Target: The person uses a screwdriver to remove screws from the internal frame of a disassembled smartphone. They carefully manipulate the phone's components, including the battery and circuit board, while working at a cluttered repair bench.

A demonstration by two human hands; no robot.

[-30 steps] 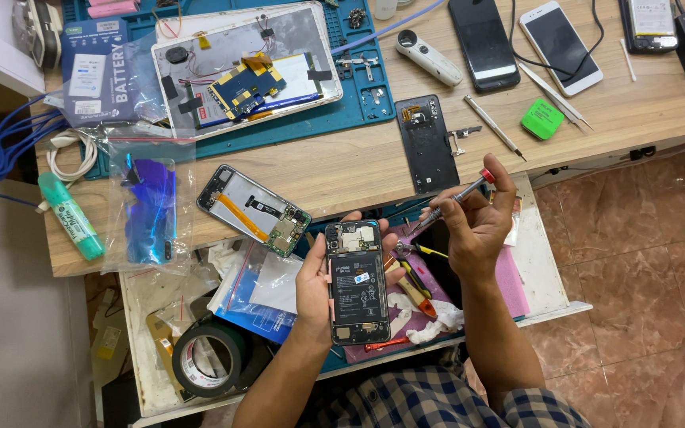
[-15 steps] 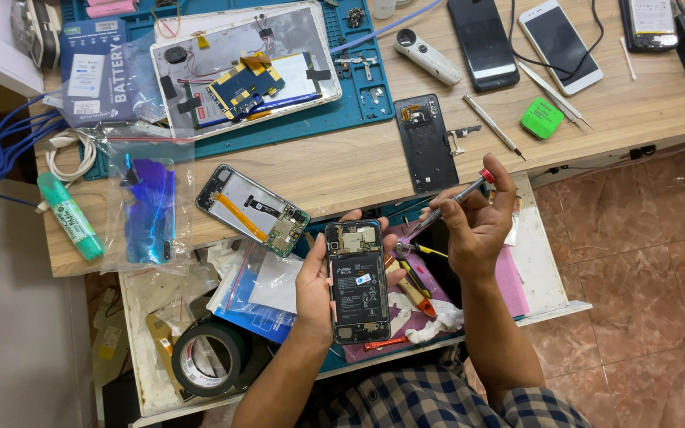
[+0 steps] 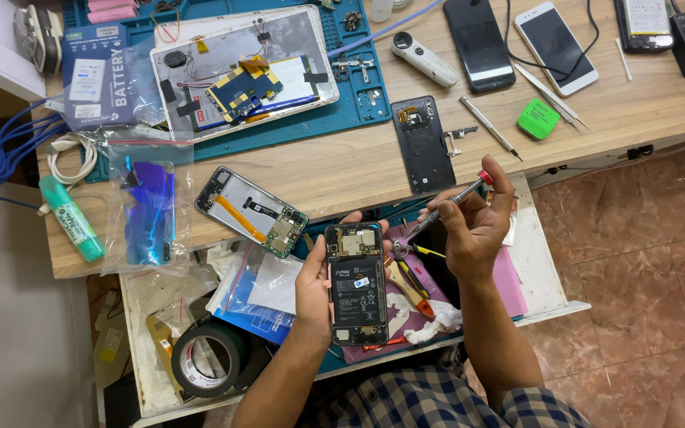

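Screwdriver work on an opened phone (image 3: 357,282), held over the pulled-out drawer (image 3: 545,273) in front of the worktop (image 3: 342,170). The left hand (image 3: 317,279) is clamped around the phone's edges, its back cover off and the battery and circuit board facing up. The right hand (image 3: 473,230) is closed on a slim precision screwdriver (image 3: 447,204) with a red cap, the forefinger resting on the cap and the tip angled down toward the phone's upper right corner; whether the tip touches a screw cannot be told. By judgement, the step in hand is the driving or removal of a small screw near the top of the board, and the next move calls for a steady tip seated squarely in the screw head while the left hand keeps the phone level.

Just beside the phone in the drawer lie orange-handled pliers (image 3: 411,284) and white wadding. On the worktop rest a second opened phone frame (image 3: 251,212), a black back cover (image 3: 423,144), an opened tablet (image 3: 243,71) on a blue mat, and a tape roll (image 3: 209,358) lower left. Loose tools near the right hand crowd the space where a freed screw could drop.
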